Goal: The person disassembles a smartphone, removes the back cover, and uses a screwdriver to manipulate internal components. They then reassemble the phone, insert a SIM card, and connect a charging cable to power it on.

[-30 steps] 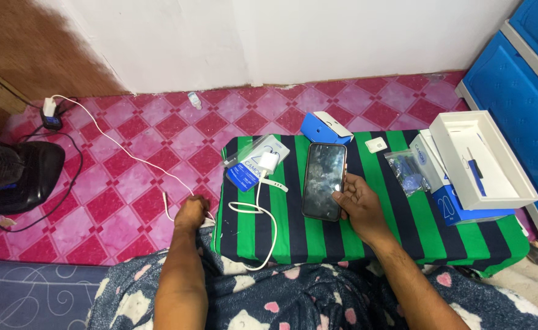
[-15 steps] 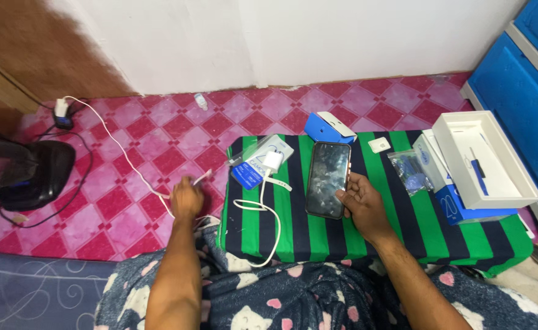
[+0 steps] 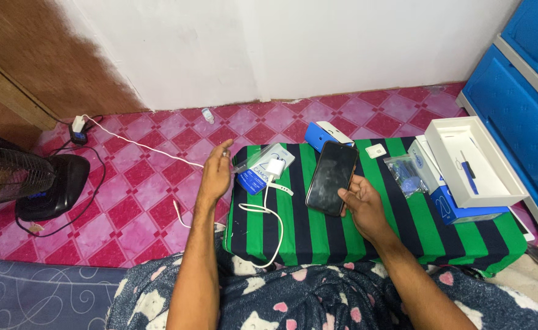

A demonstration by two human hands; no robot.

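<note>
A: Left hand (image 3: 215,174) has come up since the earlier frame. It was low at the cloth's left edge, now it's raised beside the charger stuff, fingers loose and spread, grasping nothing I can see. White cable passes right by it; contact unclear.

B: Right hand (image 3: 361,201)?

A: Barely shifted. Fingers curled under the black smartphone (image 3: 332,178), thumb at its lower right edge, so it's gripping the phone. Phone sits tilted over the green-and-black striped cloth (image 3: 403,226), screen up and dark.

B: Long axis?

A: Runs near-to-far, leaning a bit right at the top. Rt hand is at the near end. Lt hand is well apart from the phone, off to its left.

B: What's nearest lt hand?

A: White charger plug (image 3: 275,167) on a flat blue-and-white packet (image 3: 263,170), just right of the fingertips. Cable (image 3: 263,211) loops from the plug down the cloth.

B: Counts, going outward?

A: 1 phone, 1 plug, 1 packet, 1 small blue box (image 3: 324,133) past the phone's far end, 1 small white card (image 3: 376,150), 1 clear bag (image 3: 406,174) w/ blue bits, 1 open white tray (image 3: 474,162) stacked on a blue-edged box. 1 black fan (image 3: 30,183) on the pink tiled floor (image 3: 153,177), far left.
</note>
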